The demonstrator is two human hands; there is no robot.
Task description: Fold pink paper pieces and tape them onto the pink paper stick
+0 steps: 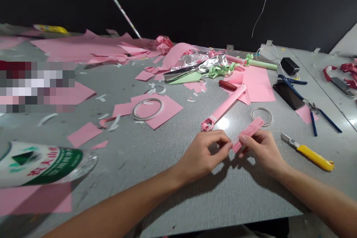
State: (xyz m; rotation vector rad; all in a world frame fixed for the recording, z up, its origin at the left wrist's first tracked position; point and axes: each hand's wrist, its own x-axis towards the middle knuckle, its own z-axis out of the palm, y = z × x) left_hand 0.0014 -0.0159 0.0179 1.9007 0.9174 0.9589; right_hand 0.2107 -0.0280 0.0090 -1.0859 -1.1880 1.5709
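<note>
My right hand (263,149) grips a folded pink paper strip (249,131) that slants up to the right above the grey table (156,156). My left hand (205,152) pinches the strip's lower left end between thumb and fingers. Both hands meet near the table's front middle. A longer rolled pink paper piece (223,109) with curled ends lies just beyond the hands. A ring of tape (261,115) rests beside the strip's upper end.
A yellow-handled utility knife (309,151) lies right of my right hand. Blue pliers (320,113), a phone (288,96) and pink sheets (258,83) lie farther right. A tape ring on pink paper (147,108), foil and green paper sit behind. A plastic bottle (44,163) lies at left.
</note>
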